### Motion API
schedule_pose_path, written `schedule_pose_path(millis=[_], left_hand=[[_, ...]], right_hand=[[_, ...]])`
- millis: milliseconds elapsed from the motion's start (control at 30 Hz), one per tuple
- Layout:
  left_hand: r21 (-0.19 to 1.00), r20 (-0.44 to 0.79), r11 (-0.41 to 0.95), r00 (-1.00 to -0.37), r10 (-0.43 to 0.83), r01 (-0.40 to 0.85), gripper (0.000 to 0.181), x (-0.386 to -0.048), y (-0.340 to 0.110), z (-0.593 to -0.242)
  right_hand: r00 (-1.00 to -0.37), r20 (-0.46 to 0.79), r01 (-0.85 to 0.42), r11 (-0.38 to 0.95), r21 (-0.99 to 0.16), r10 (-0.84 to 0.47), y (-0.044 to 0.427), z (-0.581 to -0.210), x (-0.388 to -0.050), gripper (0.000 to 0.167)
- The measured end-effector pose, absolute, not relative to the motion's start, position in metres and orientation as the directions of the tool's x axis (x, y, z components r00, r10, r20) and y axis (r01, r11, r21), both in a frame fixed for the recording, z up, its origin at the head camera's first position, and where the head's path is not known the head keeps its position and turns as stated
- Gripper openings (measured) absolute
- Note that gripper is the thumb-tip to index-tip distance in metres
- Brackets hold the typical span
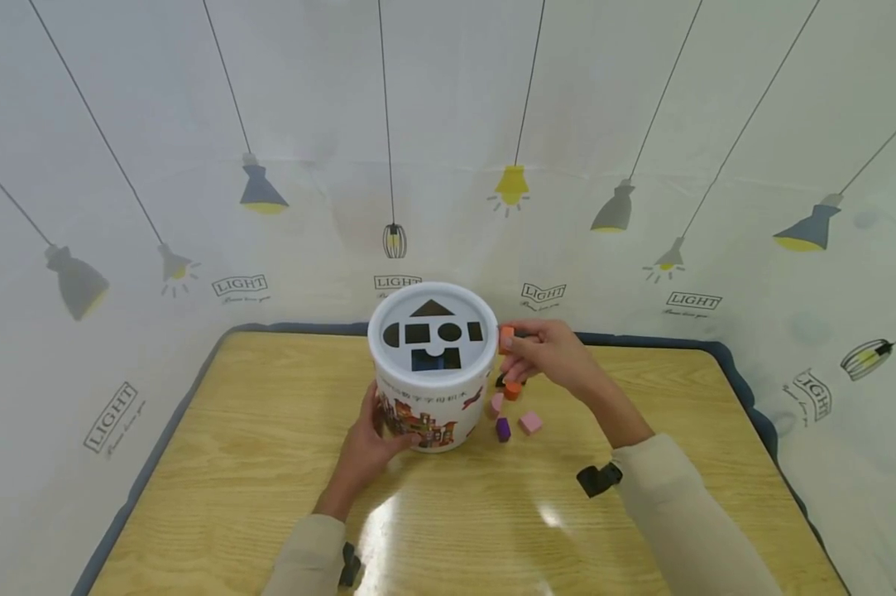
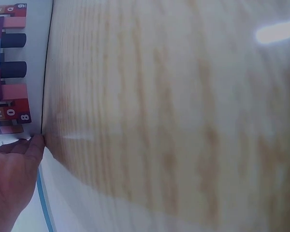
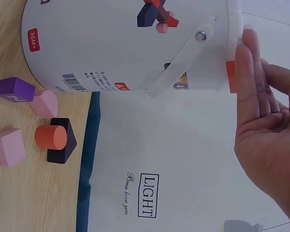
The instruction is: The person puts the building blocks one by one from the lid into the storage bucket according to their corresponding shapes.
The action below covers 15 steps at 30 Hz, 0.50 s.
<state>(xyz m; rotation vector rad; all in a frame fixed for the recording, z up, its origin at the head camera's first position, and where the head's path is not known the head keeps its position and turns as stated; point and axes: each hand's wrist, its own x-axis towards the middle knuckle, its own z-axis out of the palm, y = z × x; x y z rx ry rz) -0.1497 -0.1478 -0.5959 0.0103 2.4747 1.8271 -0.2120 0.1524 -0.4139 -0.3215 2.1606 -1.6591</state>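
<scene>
A white bucket (image 1: 418,401) with printed pictures stands upright on the table, its lid (image 1: 458,308) pierced by several shaped holes. My left hand (image 1: 367,447) holds the bucket low on its left side, thumb across the front; the left wrist view shows only part of that hand (image 2: 14,174). Beside the lid's right rim, my right hand (image 1: 555,352) pinches an orange block (image 1: 506,339) between thumb and fingers. The fingers partly hide the block (image 3: 232,77). Below that hand lie an orange cylinder (image 3: 50,137) and a black triangular block (image 3: 63,151).
Right of the bucket are a pink rounded block (image 3: 44,103), a purple block (image 1: 503,430) and a pink block (image 1: 530,422). A white handle (image 3: 181,63) hangs on the bucket's side. Behind the wooden table (image 1: 254,447) rises a lamp-patterned sheet (image 1: 448,99).
</scene>
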Motion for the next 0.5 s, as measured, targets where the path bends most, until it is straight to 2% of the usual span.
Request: schedule_pose_path(millis=[500], left_hand=[[0.955, -0.072, 0.291, -0.997, 0.037, -0.058, 0.118, -0.147, -0.148, -0.592]], right_hand=[[-0.902, -0.145, 0.038, 0.26, -0.965, -0.407, 0.144, -0.401, -0.208, 0.046]])
